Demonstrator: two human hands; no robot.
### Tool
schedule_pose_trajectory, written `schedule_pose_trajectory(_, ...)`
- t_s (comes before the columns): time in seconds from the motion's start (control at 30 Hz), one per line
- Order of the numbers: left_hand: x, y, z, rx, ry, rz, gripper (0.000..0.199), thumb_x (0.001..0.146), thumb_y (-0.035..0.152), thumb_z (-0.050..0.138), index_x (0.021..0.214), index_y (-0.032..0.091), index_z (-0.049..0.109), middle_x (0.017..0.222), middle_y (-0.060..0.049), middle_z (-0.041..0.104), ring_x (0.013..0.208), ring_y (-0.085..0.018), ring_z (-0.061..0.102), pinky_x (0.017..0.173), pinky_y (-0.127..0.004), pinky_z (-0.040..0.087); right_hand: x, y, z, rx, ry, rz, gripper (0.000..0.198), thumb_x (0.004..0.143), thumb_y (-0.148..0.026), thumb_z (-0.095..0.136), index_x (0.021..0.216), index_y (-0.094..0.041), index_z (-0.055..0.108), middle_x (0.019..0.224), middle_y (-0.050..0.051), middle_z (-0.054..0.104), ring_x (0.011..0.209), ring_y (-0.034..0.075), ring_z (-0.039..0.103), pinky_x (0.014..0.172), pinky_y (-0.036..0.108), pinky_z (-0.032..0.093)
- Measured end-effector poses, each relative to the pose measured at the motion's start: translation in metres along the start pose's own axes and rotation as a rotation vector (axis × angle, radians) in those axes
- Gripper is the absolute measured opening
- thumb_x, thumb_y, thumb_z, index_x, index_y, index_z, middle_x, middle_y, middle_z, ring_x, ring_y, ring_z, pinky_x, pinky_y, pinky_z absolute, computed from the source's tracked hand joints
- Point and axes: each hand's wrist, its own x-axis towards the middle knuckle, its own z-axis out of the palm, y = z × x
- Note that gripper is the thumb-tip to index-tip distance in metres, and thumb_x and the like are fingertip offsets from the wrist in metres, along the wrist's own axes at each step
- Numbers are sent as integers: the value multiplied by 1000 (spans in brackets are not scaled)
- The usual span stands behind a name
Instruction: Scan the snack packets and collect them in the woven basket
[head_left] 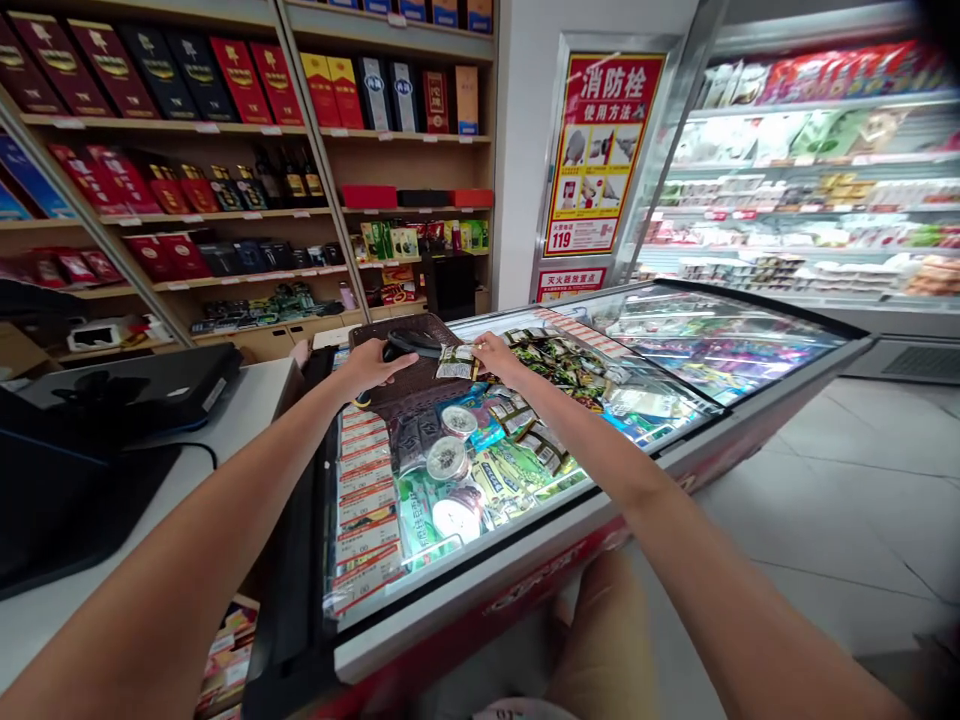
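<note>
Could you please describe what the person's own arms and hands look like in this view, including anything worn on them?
Both arms are bare as far as the view shows, with no sleeves visible. The left hand and right hand wear no gloves, and no watch, bracelet or ring can be made out on either. No markings show on the forearms.

A chest freezer (525, 560) stands in the middle, with packets inside under its glass lid. A basket (409, 375) rests on its far left end. The desk (247, 400) lies to its left, shelves (225, 210) stand behind, and a chiller cabinet (810, 180) stands at right.
</note>
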Motion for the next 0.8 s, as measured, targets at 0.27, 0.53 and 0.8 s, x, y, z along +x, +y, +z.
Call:
schedule_pose_trajectory(0.27, 6, 38, 20, 38, -16, 70, 53, 72, 68, 65, 90, 18, 68, 59, -3, 68, 56, -19, 66, 50, -25, 46, -27, 16, -54, 106, 67, 58, 6, 87, -19, 53, 91, -21, 48, 81, -2, 53, 67, 10, 53, 60, 20, 48)
schedule_pose_trajectory(0.53, 12, 29, 27, -28, -10, 42, 60, 65, 71, 70, 92, 18, 69, 57, -3, 68, 57, -20, 67, 49, -25, 47, -41, 77, -105, -298, 33, 160, 3, 82, -14, 62, 83, -16, 60, 71, 2, 61, 70, 15, 60, 67, 26, 52)
schedule_pose_trajectory(0.8, 20, -21, 9, -75, 44, -106, 59, 65, 66, 73, 100, 18, 68, 64, -4, 70, 61, -21, 70, 49, -23, 47, -5, 64, -61, -606, 139, 3, 11, 88, -14, 59, 95, -16, 67, 99, 12, 69, 102, 24, 61, 93, 35, 45)
